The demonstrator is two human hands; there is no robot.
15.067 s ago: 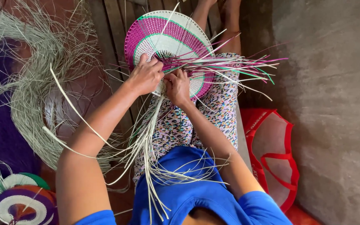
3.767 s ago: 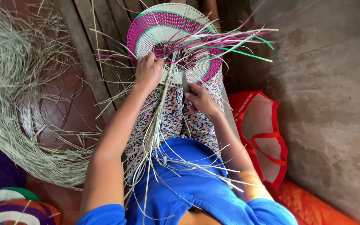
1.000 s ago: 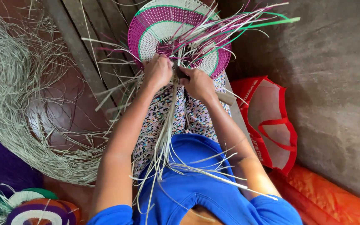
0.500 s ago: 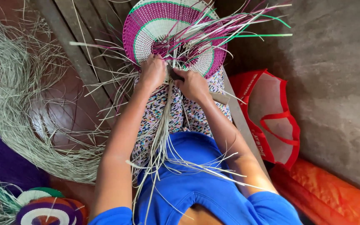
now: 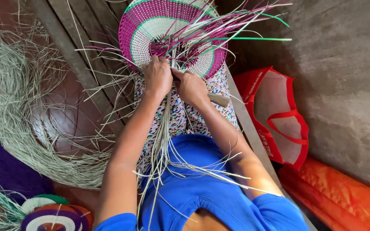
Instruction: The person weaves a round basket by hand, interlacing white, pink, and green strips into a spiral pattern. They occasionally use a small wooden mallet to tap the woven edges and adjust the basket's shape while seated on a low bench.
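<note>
A round woven piece (image 5: 150,32) in magenta, white and green rests on my lap, its far half reaching past my knees. Loose magenta, green and pale strands (image 5: 232,25) fan out from its right side. My left hand (image 5: 157,77) presses on its near edge with fingers closed over the pale fibre strands (image 5: 163,137) that trail down my lap. My right hand (image 5: 191,87) sits right beside it, pinching strands at the same spot. Both hands touch each other at the weave's edge.
A big loop of pale dried fibre (image 5: 18,107) lies on the floor at left, with purple fibre (image 5: 1,171) under it. Finished coloured woven rounds (image 5: 52,214) sit at bottom left. A red mesh bag (image 5: 279,115) and orange cloth (image 5: 343,196) lie along the concrete wall at right.
Over the earlier frames my hands came together at the near edge of the woven piece. In the last second they stay there, and the piece shifts slightly left.
</note>
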